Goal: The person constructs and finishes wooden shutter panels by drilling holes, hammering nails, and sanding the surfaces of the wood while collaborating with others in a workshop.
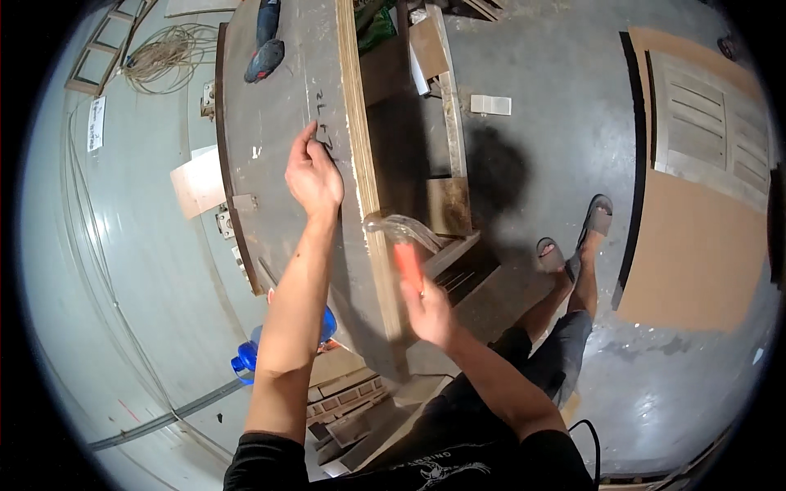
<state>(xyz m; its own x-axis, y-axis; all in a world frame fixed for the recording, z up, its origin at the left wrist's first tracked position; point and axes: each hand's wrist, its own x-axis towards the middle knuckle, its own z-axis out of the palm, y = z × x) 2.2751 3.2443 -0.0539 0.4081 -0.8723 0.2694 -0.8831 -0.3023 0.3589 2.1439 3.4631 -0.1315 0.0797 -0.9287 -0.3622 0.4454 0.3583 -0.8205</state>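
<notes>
My right hand [430, 313] is wrapped round the orange handle of a claw hammer [407, 262]. Its metal head, smeared by motion, is beside the layered plywood edge [366, 164] of a grey-topped workbench [274, 155]. Over the bench top, just left of that edge, is my left hand [314, 182], its fingers curled and drawn together. Whatever they pinch, if anything, is too small to make out. Dark handwritten marks show on the surface by the fingertips. Farther along the bench lies a blue-and-black power tool [266, 49].
Right of the bench edge is a wooden frame [453, 123] with scraps inside. Wood offcuts [348, 409] are heaped near my body, beside a blue-capped bottle [246, 360]. A coiled cable [168, 57] hangs at far left. Cardboard [696, 254] with a pale panel [708, 123] lies at right.
</notes>
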